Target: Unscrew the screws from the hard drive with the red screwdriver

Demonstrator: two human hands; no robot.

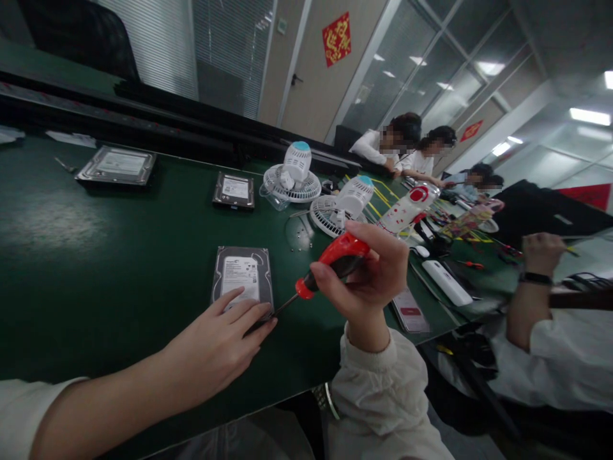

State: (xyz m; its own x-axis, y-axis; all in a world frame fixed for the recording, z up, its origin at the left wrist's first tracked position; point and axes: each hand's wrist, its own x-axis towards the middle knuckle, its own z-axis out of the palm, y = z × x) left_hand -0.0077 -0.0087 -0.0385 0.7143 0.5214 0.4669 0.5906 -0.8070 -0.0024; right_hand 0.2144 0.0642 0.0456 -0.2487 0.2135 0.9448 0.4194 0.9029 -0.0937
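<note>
Screwdriver [330,265] tip hidden behind left fingers [253,317], hard drive [242,275] label unreadable

Long dark green table [71,255]. Black chair [81,38] beyond its far left edge. Back wall: window blinds [230,45], beige door [311,70] with red decoration [336,38]. Glass partitions [421,64] on the right. Ceiling light panels [589,116] lit.
</note>
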